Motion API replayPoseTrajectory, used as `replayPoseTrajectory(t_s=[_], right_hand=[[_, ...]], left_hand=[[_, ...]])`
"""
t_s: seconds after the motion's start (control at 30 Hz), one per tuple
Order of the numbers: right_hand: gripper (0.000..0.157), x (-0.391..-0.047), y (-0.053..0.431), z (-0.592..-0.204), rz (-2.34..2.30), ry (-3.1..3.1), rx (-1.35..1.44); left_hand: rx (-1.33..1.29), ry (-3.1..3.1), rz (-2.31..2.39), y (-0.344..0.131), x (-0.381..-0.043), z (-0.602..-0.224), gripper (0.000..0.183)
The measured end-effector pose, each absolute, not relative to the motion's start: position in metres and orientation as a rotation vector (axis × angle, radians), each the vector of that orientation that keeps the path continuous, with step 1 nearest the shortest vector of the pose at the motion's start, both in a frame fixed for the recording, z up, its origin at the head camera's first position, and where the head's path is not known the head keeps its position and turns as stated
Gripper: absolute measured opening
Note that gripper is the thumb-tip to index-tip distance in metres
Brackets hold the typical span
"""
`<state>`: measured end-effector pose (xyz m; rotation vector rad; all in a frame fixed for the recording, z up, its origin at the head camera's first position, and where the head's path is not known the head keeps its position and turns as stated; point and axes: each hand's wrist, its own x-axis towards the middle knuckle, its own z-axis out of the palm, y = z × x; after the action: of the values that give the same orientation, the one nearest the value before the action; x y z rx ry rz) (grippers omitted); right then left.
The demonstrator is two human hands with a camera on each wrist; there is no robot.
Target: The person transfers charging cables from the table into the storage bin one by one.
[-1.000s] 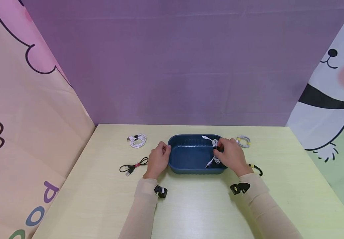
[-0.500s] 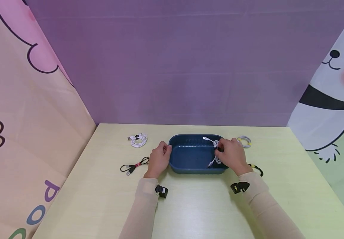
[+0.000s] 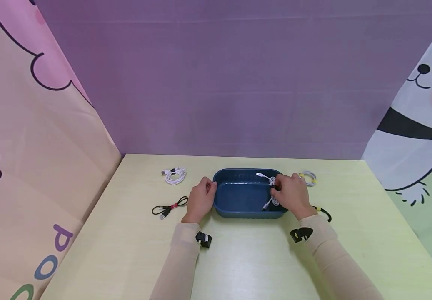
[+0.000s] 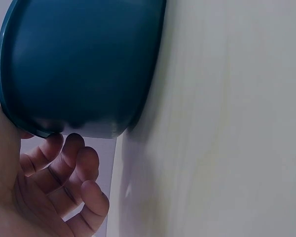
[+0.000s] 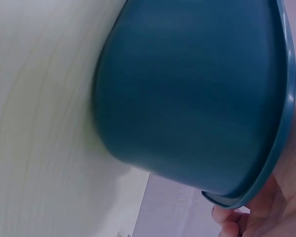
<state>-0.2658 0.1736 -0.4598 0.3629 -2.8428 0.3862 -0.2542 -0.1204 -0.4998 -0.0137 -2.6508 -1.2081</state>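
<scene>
Tub (image 3: 249,215): dark blue, sitting upright about midway between the surface's side edges and nearer its far edge, on the pale table (image 3: 245,262).
Left hand (image 3: 201,198): gripping the tub's left end; through the left wrist camera I am seeing fingers curling against the outside, by the rim.
Right hand (image 3: 292,193): reaching over the tub's right end, thumb and finger closing on a white cable (image 3: 274,202) at its black tie; I am seeing its other fingers only partly.
White cable: hanging or lying inside the tub's right end, I cannot tell which; one plug is pointing toward the far rim, another toward the near rim.
White coil (image 3: 176,179): resting toward the surface's far-left corner.
Black cable (image 3: 174,206): lying left of the left hand, wearing a red tie.
Pale ring (image 3: 313,181): resting beyond the right hand, toward the far-right corner, wearing yellow ties.
Dark cable (image 3: 326,214): poking out beside the right wrist, mostly hidden.
Writing: on the left cloth (image 3: 51,166) I am reading a tilted purple letter (image 3: 63,230) resembling P, a blue O (image 3: 37,268) and a green curve (image 3: 23,287) running out of view.
</scene>
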Motion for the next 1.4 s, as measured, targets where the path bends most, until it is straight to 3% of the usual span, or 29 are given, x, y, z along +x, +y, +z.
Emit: replayPoseTrajectory(t_s=[1.4], right_hand=[[0.018, -0.2704, 0.1718, -0.468, 0.257, -2.902, 0.36]], left_hand=[[-0.003, -2.676, -1.21, -0.1199, -0.2538, -0.4973, 0.024]])
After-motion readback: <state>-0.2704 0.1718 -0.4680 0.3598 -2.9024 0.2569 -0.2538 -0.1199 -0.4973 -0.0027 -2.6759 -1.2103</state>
